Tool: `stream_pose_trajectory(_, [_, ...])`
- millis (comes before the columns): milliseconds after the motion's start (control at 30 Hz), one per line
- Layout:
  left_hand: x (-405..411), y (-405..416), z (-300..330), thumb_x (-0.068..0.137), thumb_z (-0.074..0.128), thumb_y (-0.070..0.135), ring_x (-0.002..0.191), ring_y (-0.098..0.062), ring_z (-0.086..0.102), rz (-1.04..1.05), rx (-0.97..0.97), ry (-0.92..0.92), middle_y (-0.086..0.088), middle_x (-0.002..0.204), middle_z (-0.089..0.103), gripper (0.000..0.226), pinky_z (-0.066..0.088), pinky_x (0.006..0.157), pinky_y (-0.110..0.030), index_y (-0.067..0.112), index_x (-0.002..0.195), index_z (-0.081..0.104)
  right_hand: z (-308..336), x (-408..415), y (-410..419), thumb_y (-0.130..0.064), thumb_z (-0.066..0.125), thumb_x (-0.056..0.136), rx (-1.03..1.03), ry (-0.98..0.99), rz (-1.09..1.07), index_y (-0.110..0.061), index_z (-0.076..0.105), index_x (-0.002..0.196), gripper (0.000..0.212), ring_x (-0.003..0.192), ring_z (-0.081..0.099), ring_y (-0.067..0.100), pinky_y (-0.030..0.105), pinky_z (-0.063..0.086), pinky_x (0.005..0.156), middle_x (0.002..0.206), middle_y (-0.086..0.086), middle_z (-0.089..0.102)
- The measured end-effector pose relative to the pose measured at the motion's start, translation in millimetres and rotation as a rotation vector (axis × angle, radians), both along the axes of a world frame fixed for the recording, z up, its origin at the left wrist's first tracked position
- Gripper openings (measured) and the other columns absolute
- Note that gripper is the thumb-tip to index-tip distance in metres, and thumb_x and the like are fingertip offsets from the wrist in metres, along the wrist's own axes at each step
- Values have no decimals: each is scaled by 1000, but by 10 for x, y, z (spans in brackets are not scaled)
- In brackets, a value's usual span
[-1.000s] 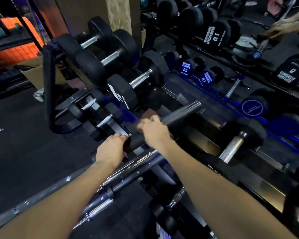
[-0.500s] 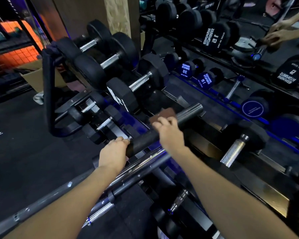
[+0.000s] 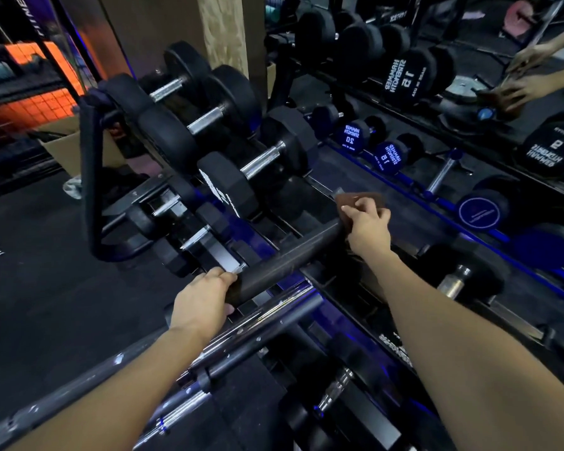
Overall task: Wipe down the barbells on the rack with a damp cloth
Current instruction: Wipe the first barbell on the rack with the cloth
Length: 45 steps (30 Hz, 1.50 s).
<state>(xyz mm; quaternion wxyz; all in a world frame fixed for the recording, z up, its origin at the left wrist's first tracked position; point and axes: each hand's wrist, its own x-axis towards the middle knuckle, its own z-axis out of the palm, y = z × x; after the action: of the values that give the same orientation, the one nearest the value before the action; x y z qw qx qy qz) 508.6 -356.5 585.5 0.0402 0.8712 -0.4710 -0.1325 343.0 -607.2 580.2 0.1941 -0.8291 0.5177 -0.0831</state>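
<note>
**Tight above the rack, open floor to the left**

Hemmed in beyond the dark bar [image 3: 290,255] by close-packed dumbbells [image 3: 254,167]. Blocked just below by chrome barbells [image 3: 258,323]. Crowded leftward by a black curved handle [image 3: 90,190]. Open over the dark floor [image 3: 46,288] farther left.

Single head cam, wide-angle – looks forward and down from above the rack [image 3: 310,187], close in; both forearms enter from bottom edge. Mirror [image 3: 469,43] fills top right.

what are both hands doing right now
Left hand: closed, gripping the near end of the dark bar.
Right hand: closed, holding the brown cloth against the bar's far end.
</note>
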Motion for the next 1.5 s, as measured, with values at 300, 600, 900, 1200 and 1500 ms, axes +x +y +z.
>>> stream_pose_trajectory(300, [32, 96, 29, 84, 67, 17, 118, -16, 46, -14, -61, 66, 8, 126, 51, 58, 43, 94, -32, 26, 137, 46, -53, 356, 1202, -12, 73, 79, -2, -47, 275, -29, 50, 136, 63, 120, 21, 28, 38, 47, 94, 140, -4, 27])
stream_pose_trajectory(600, [139, 497, 54, 82, 67, 11, 115, -23, 50, 52, -166, 102, -1, 121, 52, 45, 45, 93, -37, 18, 126, 57, -141, 657, 2056, -4, 65, 84, 117, -167, 387, -28, 51, 136, 59, 118, 19, 22, 38, 50, 90, 140, -6, 23])
stream_pose_trajectory(900, [191, 732, 177, 82, 70, 8, 108, -26, 57, 180, -328, 270, -7, 118, 57, 42, 43, 94, -31, 9, 123, 60, 96, 471, 2091, 24, 46, 76, 359, -581, 421, 2, 65, 116, 50, 107, 53, 17, 8, 37, 96, 117, 14, 58])
stream_pose_trajectory(1200, [-59, 374, 376, 89, 61, 10, 83, -18, 66, 497, -653, 1408, -8, 104, 65, 28, 58, 75, -34, 10, 116, 53, 454, 269, 1888, 18, 53, 82, 1100, -1141, 133, -6, 61, 103, 33, 72, 69, 14, 25, 56, 60, 84, 7, 73])
stream_pose_trajectory(1500, [-202, -195, 317, 79, 71, -1, 56, -19, 61, 728, -688, 1292, -10, 74, 65, 18, 53, 45, -25, 3, 91, 58, 338, 90, 1463, 2, 56, 91, 754, -900, 24, -5, 57, 120, 29, 91, 61, 14, 28, 47, 90, 99, 6, 66])
